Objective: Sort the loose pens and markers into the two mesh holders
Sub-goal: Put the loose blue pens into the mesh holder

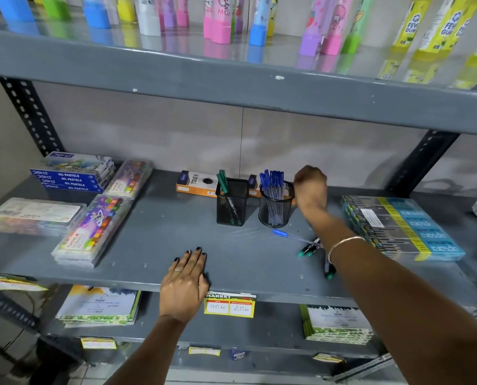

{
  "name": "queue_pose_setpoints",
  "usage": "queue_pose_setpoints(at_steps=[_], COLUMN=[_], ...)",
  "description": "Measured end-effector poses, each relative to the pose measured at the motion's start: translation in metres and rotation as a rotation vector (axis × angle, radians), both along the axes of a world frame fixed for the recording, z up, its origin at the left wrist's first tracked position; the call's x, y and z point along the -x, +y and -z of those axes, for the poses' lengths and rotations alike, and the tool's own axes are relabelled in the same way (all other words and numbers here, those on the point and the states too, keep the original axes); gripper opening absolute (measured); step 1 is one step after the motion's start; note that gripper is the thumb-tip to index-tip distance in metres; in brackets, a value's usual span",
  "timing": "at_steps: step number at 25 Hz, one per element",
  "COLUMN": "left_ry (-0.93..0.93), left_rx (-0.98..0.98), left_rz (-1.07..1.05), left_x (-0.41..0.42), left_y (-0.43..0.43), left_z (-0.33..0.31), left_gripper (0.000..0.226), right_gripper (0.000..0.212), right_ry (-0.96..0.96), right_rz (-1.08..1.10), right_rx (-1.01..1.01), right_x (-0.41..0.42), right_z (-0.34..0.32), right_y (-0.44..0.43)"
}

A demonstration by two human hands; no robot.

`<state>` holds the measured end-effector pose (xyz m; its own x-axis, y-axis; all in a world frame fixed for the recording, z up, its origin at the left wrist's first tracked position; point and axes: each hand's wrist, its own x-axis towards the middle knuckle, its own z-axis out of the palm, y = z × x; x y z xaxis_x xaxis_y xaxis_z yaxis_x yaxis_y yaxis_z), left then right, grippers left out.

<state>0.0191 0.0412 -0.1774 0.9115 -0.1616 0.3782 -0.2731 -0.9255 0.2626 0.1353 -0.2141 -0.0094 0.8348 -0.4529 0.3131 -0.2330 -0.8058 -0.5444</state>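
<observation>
The right hand (311, 187) hovers curled just beside the round holder (276, 208) of blue pens – whether it pinches anything, I cannot tell. At its 6 o'clock a loose blue pen (293, 237) lies on the shelf (159, 240), cap towards 10 o'clock. The left hand (184, 284) rests flat, fingers spread.

Matt grey metal shelf (159, 223) (scuffed)

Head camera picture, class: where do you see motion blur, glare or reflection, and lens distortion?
Head view: the right hand, beside the round black mesh holder of blue-capped pens, is smeared by motion blur, while the left hand, flat on the grey metal shelf, is sharp; the glossy upper shelf mirrors the coloured bottles; the wide-angle lens bows the shelf edges.
</observation>
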Motion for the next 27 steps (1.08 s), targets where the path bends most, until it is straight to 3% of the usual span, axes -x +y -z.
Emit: queue_pose_setpoints(at_steps=[2,7,13,20,22,27], left_ry=[0.014,0.02,-0.003,0.018,0.039,0.045], left_rx=[-0.005,-0.002,-0.003,-0.007,-0.015,-0.016], left_rz=[-0.007,-0.016,-0.01,-0.015,-0.019,-0.011], left_x=[0.001,0.001,-0.001,-0.001,-0.001,-0.001], left_y=[0.0,0.0,0.0,0.001,0.001,0.001], left_z=[-0.001,-0.003,-0.001,0.0,0.0,0.0], left_gripper=[0.051,0.051,0.05,0.051,0.051,0.051], right_gripper=[0.027,0.031,0.034,0.033,0.03,0.022], right_ry=[0.044,0.462,0.551,0.494,0.429,0.059], right_rz=[0.016,-0.099,-0.165,-0.187,-0.204,-0.174], right_rx=[0.007,0.255,0.443,0.448,0.34,-0.097], right_x=[0.02,0.053,0.055,0.053,0.053,0.027], right_z=[0.015,0.059,0.069,0.055,0.047,-0.004], right_y=[-0.002,0.008,0.01,0.02,0.032,0.032])
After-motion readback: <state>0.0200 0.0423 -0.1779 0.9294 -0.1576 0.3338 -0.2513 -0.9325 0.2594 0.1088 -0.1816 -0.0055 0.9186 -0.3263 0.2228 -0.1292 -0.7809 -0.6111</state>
